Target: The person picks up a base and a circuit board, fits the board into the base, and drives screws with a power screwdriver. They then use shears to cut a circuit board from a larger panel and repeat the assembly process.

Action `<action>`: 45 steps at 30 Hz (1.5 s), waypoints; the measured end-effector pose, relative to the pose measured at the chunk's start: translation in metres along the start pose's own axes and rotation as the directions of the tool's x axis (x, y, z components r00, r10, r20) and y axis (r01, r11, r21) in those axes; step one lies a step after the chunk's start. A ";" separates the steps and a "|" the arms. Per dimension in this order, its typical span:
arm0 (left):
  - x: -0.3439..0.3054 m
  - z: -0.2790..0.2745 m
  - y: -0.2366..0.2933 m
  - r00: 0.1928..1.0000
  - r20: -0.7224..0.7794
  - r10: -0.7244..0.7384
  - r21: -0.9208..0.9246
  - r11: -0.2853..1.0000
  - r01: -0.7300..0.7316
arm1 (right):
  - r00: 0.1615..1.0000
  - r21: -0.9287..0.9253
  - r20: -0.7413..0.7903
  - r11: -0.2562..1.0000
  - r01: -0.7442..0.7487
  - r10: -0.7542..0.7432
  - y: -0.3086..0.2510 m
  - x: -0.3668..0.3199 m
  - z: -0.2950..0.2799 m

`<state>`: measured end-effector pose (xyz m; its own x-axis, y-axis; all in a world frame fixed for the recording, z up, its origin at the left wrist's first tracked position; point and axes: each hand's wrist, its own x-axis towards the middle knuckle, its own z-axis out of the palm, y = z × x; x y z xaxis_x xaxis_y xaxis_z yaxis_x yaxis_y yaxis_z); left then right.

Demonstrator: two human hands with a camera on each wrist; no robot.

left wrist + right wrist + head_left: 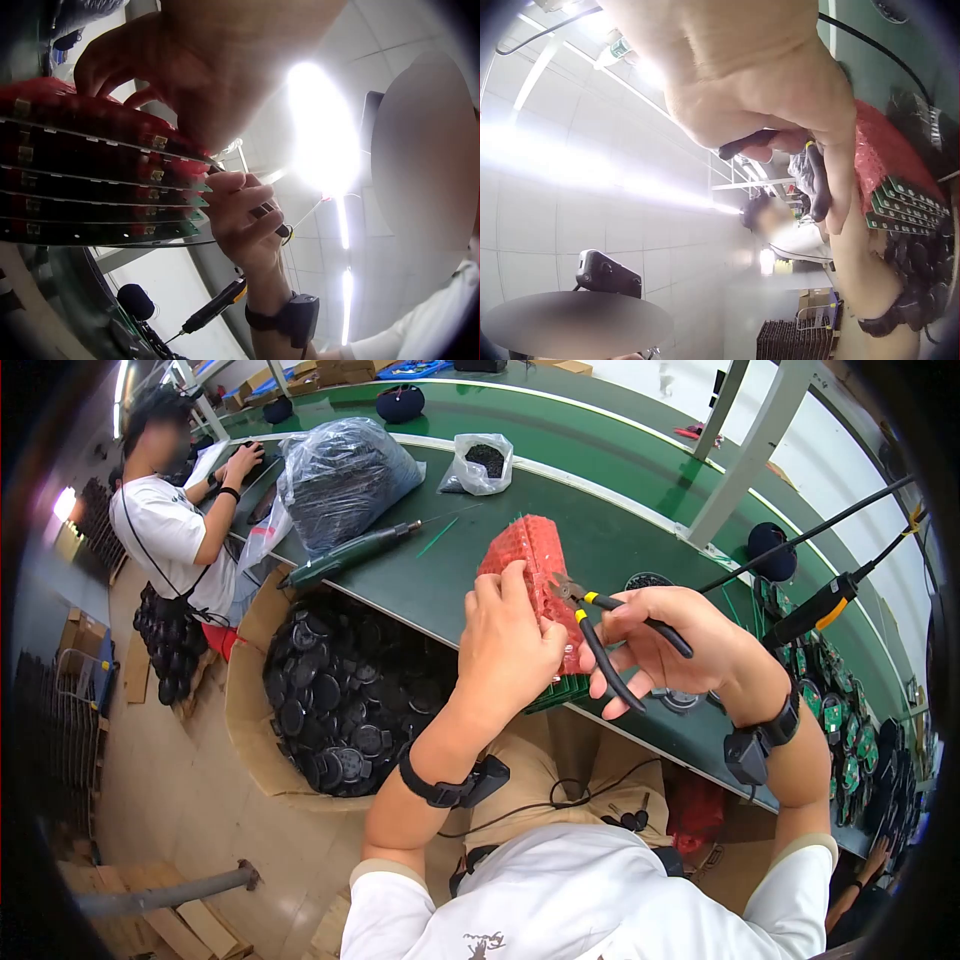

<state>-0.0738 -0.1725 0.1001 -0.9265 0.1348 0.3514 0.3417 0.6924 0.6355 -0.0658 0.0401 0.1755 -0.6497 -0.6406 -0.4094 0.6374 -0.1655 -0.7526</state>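
My left hand [508,635] grips a bundle in red bubble wrap [532,545] at the bench edge, its fingers bent over the top. Several green circuit boards [97,176] lie stacked inside; their edges show at the open end of the wrap in both wrist views. In my right hand [690,630] is a pair of side cutters [603,655] with black and yellow handles. The handles are spread, and the cutter's metal head is right at the wrap's right side in the head view. My right fingers curl around the handles.
A cardboard box of round black parts [330,705] stands below the bench on the left. On the bench lie a large plastic bag [345,485], a green power screwdriver [350,553] and a small bag of black bits [485,460]. Another screwdriver [815,610] hangs right. A person [165,510] works at left.
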 end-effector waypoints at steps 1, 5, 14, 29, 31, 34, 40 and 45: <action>-0.001 0.001 0.001 1.000 -0.001 -0.003 0.002 1.000 0.003 | 0.999 0.000 -0.009 1.000 -0.032 0.032 0.001 0.003 -0.001; -0.001 0.003 0.003 1.000 -0.006 0.017 0.005 1.000 -0.017 | 0.997 -0.041 -0.038 0.997 -0.065 0.064 -0.003 0.006 0.000; 0.000 0.005 0.006 0.999 -0.006 0.031 0.025 0.999 -0.031 | 0.997 -0.041 -0.035 0.997 -0.071 0.069 -0.005 0.006 -0.002; 0.001 0.006 0.001 0.999 0.010 0.038 0.078 0.996 -0.039 | 0.991 -0.356 -0.119 0.934 0.014 -0.060 -0.005 0.010 0.003; 0.001 0.008 -0.001 0.999 0.014 0.050 0.090 0.995 -0.051 | 0.975 -0.369 -0.195 0.929 0.031 -0.110 0.003 0.006 0.012; 0.001 0.009 -0.002 0.997 0.006 0.079 0.096 0.992 -0.079 | 0.979 -0.466 -0.186 0.885 -0.010 -0.087 -0.001 -0.008 0.029; 0.009 -0.010 -0.010 0.999 0.033 0.018 -0.033 0.999 -0.016 | 0.943 -0.228 -0.152 0.939 0.257 -0.295 0.008 -0.048 0.023; 0.008 -0.022 -0.021 0.998 0.044 0.045 -0.045 0.998 -0.043 | 0.851 -0.827 -0.237 0.557 0.077 -0.469 0.069 -0.132 0.000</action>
<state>-0.0851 -0.2013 0.1046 -0.9163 0.1970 0.3487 0.3879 0.6537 0.6498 0.0637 0.1136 0.1777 -0.9498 -0.2900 -0.1176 -0.0375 0.4787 -0.8772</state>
